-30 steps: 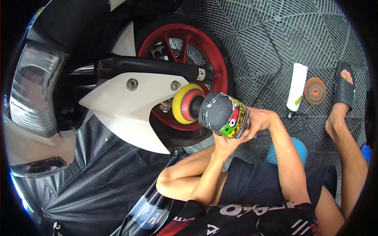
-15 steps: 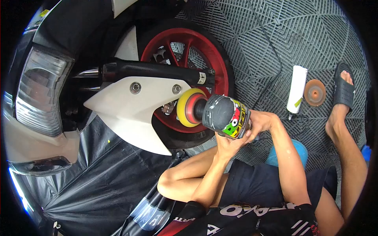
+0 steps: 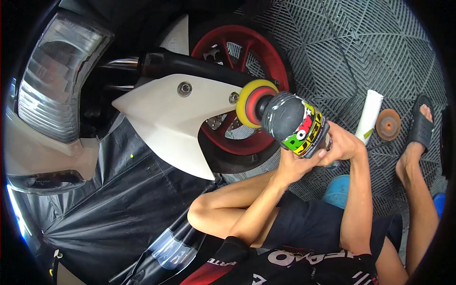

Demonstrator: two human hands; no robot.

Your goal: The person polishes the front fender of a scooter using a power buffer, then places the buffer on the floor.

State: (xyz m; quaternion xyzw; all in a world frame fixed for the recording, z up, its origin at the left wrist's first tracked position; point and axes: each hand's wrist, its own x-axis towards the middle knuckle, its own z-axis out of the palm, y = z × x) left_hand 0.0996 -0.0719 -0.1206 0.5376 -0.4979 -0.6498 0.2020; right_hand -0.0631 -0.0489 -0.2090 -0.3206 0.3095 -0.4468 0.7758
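Note:
A polisher [image 3: 297,123] with a dark, stickered head is held by both of my hands. My left hand [image 3: 297,166] wraps round its near side, and my right hand [image 3: 343,141] closes on the body from the right. Its yellow foam pad [image 3: 244,105] overlaps the right edge of the white front fender [image 3: 175,114], close to a bolt [image 3: 233,98]. Whether the pad touches the fender I cannot tell. Behind the pad is the red wheel rim [image 3: 280,61] of a motorcycle.
A headlight [image 3: 57,80] is at the left, above a black cover sheet [image 3: 123,190]. On the grey grid floor [image 3: 323,57] lie a white bottle [image 3: 370,114], an orange-brown disc [image 3: 388,125] and a cord. A blue container [image 3: 336,190] sits beside my right arm.
The view has shifted, moving the motorcycle up and right in the picture. Relative to the fender, the polisher's pad has moved upward, level with the bolt. Both hands keep their hold.

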